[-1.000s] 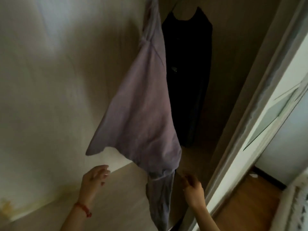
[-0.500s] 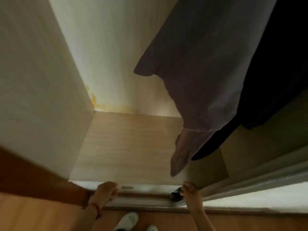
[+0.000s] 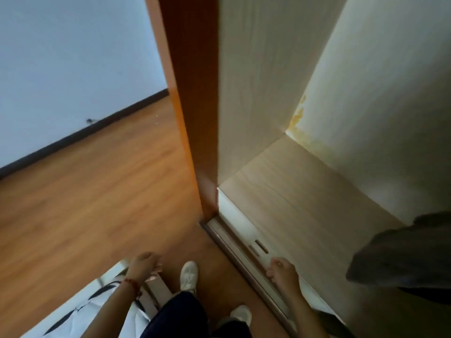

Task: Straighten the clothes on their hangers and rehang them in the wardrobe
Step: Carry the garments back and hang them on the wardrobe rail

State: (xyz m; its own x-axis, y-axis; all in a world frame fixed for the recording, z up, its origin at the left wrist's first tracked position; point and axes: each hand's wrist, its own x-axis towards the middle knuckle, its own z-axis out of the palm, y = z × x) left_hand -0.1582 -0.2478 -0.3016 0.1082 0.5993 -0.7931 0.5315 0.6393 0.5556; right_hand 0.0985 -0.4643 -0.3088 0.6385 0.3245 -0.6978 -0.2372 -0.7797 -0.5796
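Observation:
The wardrobe's pale wooden floor and its brown side panel fill the right half of the head view. The lower end of a grey-purple garment hangs at the right edge, with a dark garment's edge below it; their hangers are out of view. My left hand, with a red bracelet on the wrist, hangs over the room floor with its fingers loosely curled and nothing in it. My right hand hovers over the wardrobe's sliding-door track, also curled and holding nothing. Both hands are apart from the clothes.
Orange-brown wooden floor spreads to the left up to a white wall with a dark skirting board. My white shoes stand beside the track. A white sheet with black markings lies at the bottom left.
The view has swung down and to the left, away from the hanging clothes. Both hands have dropped from the garment's hem to beside my legs; the grey-purple garment now shows only at the right edge.

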